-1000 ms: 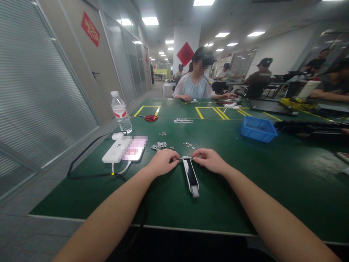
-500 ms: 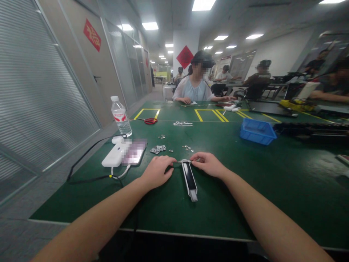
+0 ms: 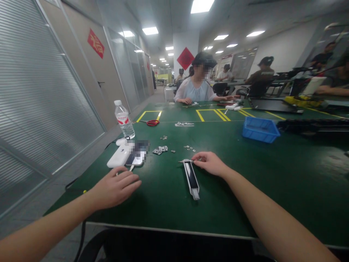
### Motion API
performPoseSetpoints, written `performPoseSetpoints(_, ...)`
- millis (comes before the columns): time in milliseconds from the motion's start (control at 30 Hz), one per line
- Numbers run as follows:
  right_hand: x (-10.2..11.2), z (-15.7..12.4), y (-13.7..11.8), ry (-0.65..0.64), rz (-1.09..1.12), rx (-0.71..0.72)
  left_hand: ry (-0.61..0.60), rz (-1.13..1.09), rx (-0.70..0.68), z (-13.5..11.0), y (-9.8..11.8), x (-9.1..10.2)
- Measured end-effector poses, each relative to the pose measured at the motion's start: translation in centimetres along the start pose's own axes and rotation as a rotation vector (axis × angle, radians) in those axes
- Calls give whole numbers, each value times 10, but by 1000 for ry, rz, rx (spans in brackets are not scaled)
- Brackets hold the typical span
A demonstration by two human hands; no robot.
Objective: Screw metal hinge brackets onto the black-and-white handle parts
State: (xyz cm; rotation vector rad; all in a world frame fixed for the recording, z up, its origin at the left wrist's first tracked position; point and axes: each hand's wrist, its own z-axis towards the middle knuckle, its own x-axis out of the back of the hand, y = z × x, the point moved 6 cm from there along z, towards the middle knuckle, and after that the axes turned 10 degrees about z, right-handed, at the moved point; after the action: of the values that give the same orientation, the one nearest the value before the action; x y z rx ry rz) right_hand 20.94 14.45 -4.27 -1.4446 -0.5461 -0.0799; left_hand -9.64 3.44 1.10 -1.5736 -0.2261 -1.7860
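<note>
A long black part with a silver frame (image 3: pixel 191 177) lies lengthwise on the green table (image 3: pixel 272 174) in front of me. My right hand (image 3: pixel 209 163) pinches a thin metal pin (image 3: pixel 183 161) at the part's far end. My left hand (image 3: pixel 116 188) hovers low over the table to the left, fingers loosely stretched and holding nothing, close to a white power bank (image 3: pixel 117 158) and a phone (image 3: pixel 136 155). Small washers (image 3: pixel 189 147) and little metal hinges (image 3: pixel 160 149) lie just beyond the part.
A water bottle (image 3: pixel 124 119) and red scissors (image 3: pixel 152 123) stand at the far left, a blue bin (image 3: pixel 260 129) at the right. A black cable (image 3: pixel 73 182) trails off the left edge. A person in a pale top (image 3: pixel 196 89) sits opposite; others work behind.
My left hand let go of the pin at the part's end and drew back left toward the power bank. My right hand stayed at the pin. The view shifted slightly left.
</note>
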Motion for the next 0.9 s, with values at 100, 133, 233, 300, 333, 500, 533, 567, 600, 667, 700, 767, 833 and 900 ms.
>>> performPoseSetpoints(100, -1, 0, 0, -11, -25, -3, 137, 29, 89, 46, -4, 18)
performPoseSetpoints(133, -2, 0, -1, -13, -40, -4, 215, 18, 164, 65, -5, 23)
performPoseSetpoints(233, -3, 0, 0, -15, -78, -6, 367, -103, 467, 117, -8, 16)
performPoseSetpoints(300, -3, 0, 1, -19, -94, -4, 329, -127, 566, 139, -7, -3)
performPoseSetpoints(333, -4, 0, 1, -23, -98, -2, 283, -93, 585, 145, -6, -14)
performPoseSetpoints(500, -4, 1, 2, -35, -111, -1, 59, 99, 775, 130, -24, -63)
performPoseSetpoints(533, -5, 1, 2, -35, -107, -2, 19, 124, 818, 124, -29, -69)
performPoseSetpoints(567, -5, 1, 2, -36, -103, -4, -14, 136, 851, 120, -33, -74)
performPoseSetpoints(600, -5, 1, 2, -35, -97, -7, -55, 133, 880, 117, -36, -79)
performPoseSetpoints(667, -5, 1, 1, -27, -94, -7, -133, 102, 923, 113, -41, -87)
performPoseSetpoints(700, -5, 1, 1, -24, -98, -3, -164, 85, 934, 113, -42, -89)
performPoseSetpoints(767, -4, 1, 0, -15, -107, 12, -181, 76, 932, 114, -42, -91)
performPoseSetpoints(833, -4, 1, -1, -10, -112, 27, -141, 104, 896, 117, -39, -87)
performPoseSetpoints(900, -4, 1, 0, -8, -109, 40, -75, 130, 829, 122, -31, -80)
